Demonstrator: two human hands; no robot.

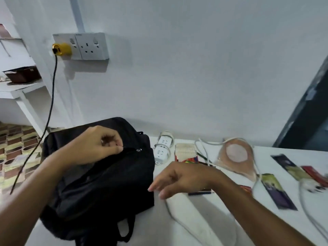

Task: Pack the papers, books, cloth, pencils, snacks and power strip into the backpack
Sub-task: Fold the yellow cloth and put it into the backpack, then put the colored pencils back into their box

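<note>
The right hand (174, 181) hovered with loose, empty fingers over the counter (204, 228) — just right of the one black backpack (106, 178). Farther back, the left hand (96, 145) pinched the bag's zipper edge. Beyond, to the right, lay one white power strip (162, 148), long axis running away, and three snack packets — the right hand nearer them.

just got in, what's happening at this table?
A person is packing a black backpack lying on a white table. The left hand pinches the bag's fabric by the zipper near its top; the right hand hovers open beside the bag, holding nothing. The power strip, pencils and snack packets lie out on the table, not yet packed.
</note>
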